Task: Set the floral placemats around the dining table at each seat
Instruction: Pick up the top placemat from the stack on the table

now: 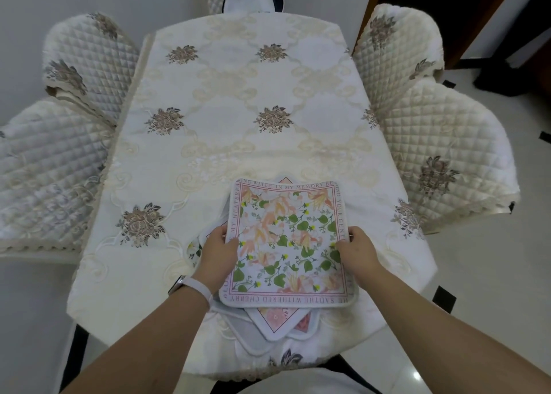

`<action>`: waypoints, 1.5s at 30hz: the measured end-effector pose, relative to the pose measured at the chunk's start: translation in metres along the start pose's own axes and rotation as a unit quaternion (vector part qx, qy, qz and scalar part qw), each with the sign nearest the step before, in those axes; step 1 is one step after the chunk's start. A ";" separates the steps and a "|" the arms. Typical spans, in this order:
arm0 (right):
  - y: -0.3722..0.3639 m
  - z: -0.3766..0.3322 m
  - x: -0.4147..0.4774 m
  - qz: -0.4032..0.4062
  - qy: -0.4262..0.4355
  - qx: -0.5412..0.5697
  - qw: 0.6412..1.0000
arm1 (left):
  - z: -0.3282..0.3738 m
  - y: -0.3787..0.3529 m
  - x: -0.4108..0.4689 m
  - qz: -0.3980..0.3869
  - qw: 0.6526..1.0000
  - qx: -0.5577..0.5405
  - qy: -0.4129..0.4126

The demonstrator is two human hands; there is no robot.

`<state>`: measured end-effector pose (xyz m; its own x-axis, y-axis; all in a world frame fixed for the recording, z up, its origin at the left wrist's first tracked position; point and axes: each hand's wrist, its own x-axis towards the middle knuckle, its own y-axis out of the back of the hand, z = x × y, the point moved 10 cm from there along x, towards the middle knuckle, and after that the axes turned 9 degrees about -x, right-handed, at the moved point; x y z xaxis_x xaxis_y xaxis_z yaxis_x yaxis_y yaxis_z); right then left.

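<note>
Cream embroidered tablecloth (238, 95) covers a dining table ringed by chairs in quilted covers (432, 143), with every mat in view gathered in one place. At the middle of the table's near edge lies a stack of floral placemats (277, 325), set askew so that corners jut out toward the near edge and to the left. A person's left hand (216, 249) and right hand (357, 252) pinch the top placemat (292, 232) by its opposite side edges, thumbs (230, 240) pressed on the printed face, the other fingers tucked beneath and out of sight. Both hands close only as far as the thin mat requires. The two-sided hold appears meant to keep the limp square flat and part it cleanly from the mats below, ready to carry to a seat. Whether it has cleared the stack cannot be told. A pale wristband (193, 287) circles the left wrist
</note>
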<state>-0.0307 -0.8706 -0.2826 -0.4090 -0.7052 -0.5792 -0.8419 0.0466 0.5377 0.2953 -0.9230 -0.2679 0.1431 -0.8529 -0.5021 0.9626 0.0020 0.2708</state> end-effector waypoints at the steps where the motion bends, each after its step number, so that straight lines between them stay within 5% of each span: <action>1: 0.002 -0.002 -0.002 0.004 0.004 0.002 1.000 | 0.002 0.000 -0.002 -0.001 1.000 -0.006 -0.006; 21: 0.163 0.073 -0.071 0.155 -0.010 0.144 0.977 | 0.072 -0.131 -0.059 -0.161 0.983 -0.076 -0.035; 45: 0.539 0.256 -0.067 0.262 0.063 0.237 0.933 | 0.218 -0.511 -0.239 -0.250 0.948 -0.092 -0.176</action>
<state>-0.5477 -0.6175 -0.1108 -0.7892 -0.5735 -0.2196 -0.6108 0.6959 0.3776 -0.2813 -0.8341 -0.1072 -0.3960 -0.8925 -0.2158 0.9183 -0.3847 -0.0937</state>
